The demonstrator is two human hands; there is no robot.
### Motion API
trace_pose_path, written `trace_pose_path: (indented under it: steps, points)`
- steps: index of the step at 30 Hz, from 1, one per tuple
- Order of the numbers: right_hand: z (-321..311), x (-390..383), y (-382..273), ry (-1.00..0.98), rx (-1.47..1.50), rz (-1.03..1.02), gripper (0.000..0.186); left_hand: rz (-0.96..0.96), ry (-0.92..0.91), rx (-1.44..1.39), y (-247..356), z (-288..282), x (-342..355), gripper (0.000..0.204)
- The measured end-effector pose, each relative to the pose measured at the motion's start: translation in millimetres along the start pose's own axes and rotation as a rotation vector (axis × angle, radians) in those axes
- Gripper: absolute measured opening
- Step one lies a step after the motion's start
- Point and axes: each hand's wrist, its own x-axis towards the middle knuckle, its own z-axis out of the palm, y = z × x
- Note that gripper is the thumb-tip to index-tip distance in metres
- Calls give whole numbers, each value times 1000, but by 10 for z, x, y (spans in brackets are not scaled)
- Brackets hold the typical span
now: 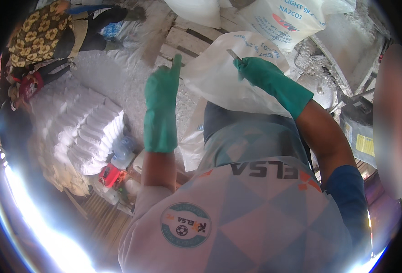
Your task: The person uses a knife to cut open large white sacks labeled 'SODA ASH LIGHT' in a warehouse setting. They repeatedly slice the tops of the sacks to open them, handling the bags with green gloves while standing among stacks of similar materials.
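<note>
Both of my hands wear long green rubber gloves. In my right hand [258, 73] is a thin, narrow metal blade [233, 55], its tip pointing up and to the left; its handle is hidden in the glove. Below that hand a white plastic sack [219, 86] with blue print bulges in front of my body. My left hand [162, 84] is raised at the sack's left side. One digit stands straight up and the others look partly bent, with nothing visible in them. Whether that hand touches the sack's edge is unclear.
Another printed white sack [285, 20] stands beyond, beside a slatted wooden pallet [189, 41]. Stacked white sacks [84, 123] lie at left, near a person in patterned clothing [41, 34]. A red object [109, 175] sits lower left. A grey box [358, 129] stands at right.
</note>
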Motion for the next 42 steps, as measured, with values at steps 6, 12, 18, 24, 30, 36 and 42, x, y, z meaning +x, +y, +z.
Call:
trace_pose_path:
  steps: [6, 12, 18, 24, 30, 36, 42]
  points:
    - [87, 117, -211, 97, -46, -21, 55, -295, -161, -502, 206, -238, 423, 73]
    - [252, 477, -355, 57, -261, -128, 55, -421, -564, -952, 286, 342, 502, 62]
    - [245, 658, -393, -116, -330, -11, 51, -445, -446, -1067, 427, 450, 157, 64]
    - [335, 734, -352, -220, -362, -20, 48, -586, -475, -1174, 508, 482, -60, 64]
    - [416, 843, -258, -264, -246, 26, 31, -587, -425, -1229, 498, 531, -86, 58]
    - [449, 1038, -319, -331, -682, -254, 39, -457, -414, -1011, 679, 164, -69, 61]
    - [195, 874, -419, -221, -359, -191, 37, -544, -391, -975, 552, 44, 52, 63]
